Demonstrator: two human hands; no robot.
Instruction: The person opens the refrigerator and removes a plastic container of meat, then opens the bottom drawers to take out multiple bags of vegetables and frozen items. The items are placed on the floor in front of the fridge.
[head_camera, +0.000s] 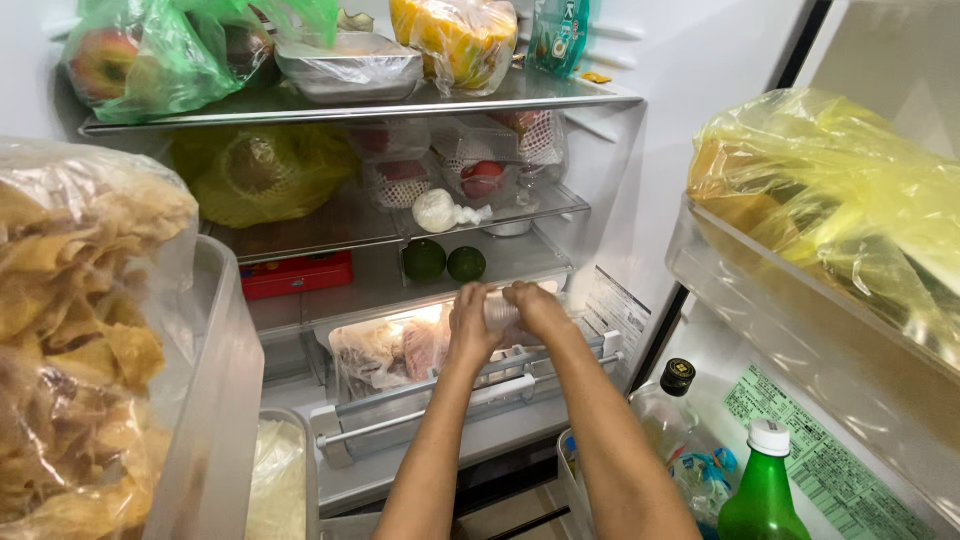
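While both yr hands, left (472, 318) & right (535, 305), close fingers round a small pale container (497, 313) just above the clear plastic fridge drawer (480, 385), it's not yet set down.

Interior lamp is lighting the white refrigerator wall (700, 60) brightly from twelve o'clock; glare is streaking the crinkled yellow plastic bag (830, 190) at three o'clock; edges are bowing, softening.

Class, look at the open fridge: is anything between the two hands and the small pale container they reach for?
Nothing visible: the left hand and right hand already clasp the pale container above the meat drawer.
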